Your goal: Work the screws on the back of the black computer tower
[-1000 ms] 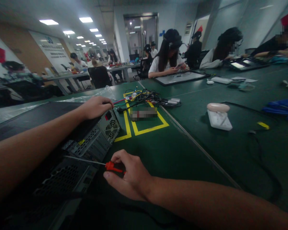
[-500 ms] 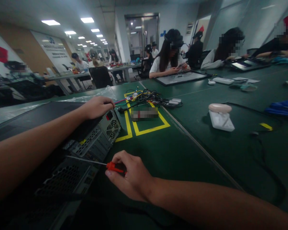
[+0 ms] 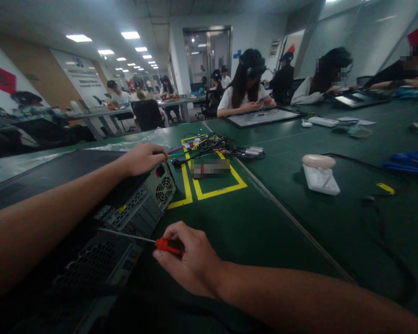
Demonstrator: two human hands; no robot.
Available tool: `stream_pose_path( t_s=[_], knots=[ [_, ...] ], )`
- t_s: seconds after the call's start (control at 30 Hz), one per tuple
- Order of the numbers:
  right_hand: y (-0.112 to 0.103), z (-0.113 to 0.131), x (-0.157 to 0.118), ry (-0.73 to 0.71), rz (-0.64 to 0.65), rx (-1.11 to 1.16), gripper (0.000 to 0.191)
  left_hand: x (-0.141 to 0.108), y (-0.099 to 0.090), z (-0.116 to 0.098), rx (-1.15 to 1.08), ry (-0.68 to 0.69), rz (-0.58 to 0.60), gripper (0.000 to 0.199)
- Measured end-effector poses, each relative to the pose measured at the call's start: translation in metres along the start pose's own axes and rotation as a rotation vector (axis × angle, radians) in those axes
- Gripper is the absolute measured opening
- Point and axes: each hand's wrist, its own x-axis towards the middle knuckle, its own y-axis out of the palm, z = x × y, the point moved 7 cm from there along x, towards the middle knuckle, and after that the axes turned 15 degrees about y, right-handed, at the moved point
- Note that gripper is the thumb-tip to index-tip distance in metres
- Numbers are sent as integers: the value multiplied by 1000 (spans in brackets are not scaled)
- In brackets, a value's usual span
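A dark desktop computer case (image 3: 70, 171) lies on its side at the left, its grey back panel with a round fan grille (image 3: 164, 189) facing me. My left hand (image 3: 144, 158) rests on the top near the far rear corner, fingers bent over the edge and gripping it. In my right hand (image 3: 191, 255) is a screwdriver (image 3: 165, 246) with a red handle, held between thumb and fingers. Its long thin shaft points left to the back of the case. The tip is dim against the panel, so I cannot tell whether it touches a screw.
Beyond the case lie a bundle of cables (image 3: 214, 143) and a blurred-out object (image 3: 211, 169) by yellow tape outlines (image 3: 223, 190). To the right are a white box with a pinkish lid (image 3: 320, 174), a black cable (image 3: 386, 241) and blue cloth (image 3: 410, 162). Across the table, a person handles small parts over a panel (image 3: 264, 117).
My view has tilted slightly, so the background sits a little lower. Both hands and the screwdriver keep nearly the same place against the case.
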Motion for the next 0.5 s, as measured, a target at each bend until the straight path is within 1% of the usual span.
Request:
stream_pose_path(
  t_s=[0.33, 0.5],
  knots=[
    [0, 0, -1, -40, -29, -6, 20, -1, 0, 1, 4, -9, -22, 52],
    [-1, 5, -1, -76, -35, -17, 24, -1, -1, -2, 6, 7, -3, 53]
  ],
)
